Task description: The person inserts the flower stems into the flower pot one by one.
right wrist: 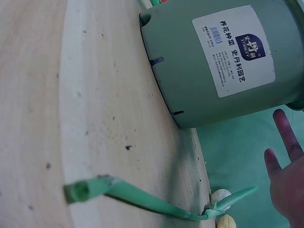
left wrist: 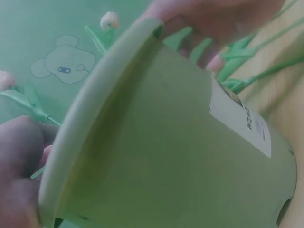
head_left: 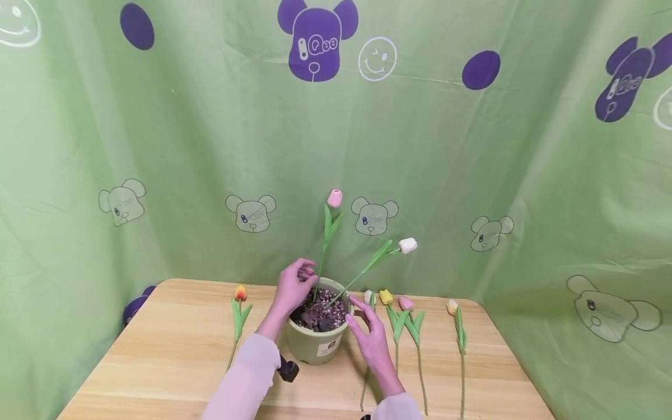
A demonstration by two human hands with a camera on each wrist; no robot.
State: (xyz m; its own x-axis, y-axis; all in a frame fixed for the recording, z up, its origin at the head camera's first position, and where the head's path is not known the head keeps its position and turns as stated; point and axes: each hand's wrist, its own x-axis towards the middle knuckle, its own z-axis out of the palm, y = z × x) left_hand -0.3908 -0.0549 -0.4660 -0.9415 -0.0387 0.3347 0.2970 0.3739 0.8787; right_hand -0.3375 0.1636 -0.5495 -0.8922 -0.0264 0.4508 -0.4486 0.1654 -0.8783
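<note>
A pale green flowerpot (head_left: 317,344) of dark speckled soil stands upright on the table, its label showing in the right wrist view. Two tulips rise from the soil: an upright pink tulip (head_left: 335,198) and a white tulip (head_left: 408,245) leaning right. My left hand (head_left: 294,289) is over the pot's left rim and pinches the pink tulip's stem low down; the rim partly hides these fingers in the left wrist view. On the right side, my right hand (head_left: 371,338) has its thumb and fingers spread beside the rim, holding nothing.
Left of the pot lies an orange-red tulip (head_left: 240,293). To its right lie a white tulip (head_left: 370,297), a yellow tulip (head_left: 385,297), a pink tulip (head_left: 406,303) and a pale tulip (head_left: 452,307). A green printed curtain (head_left: 199,146) surrounds the wooden table (head_left: 173,350).
</note>
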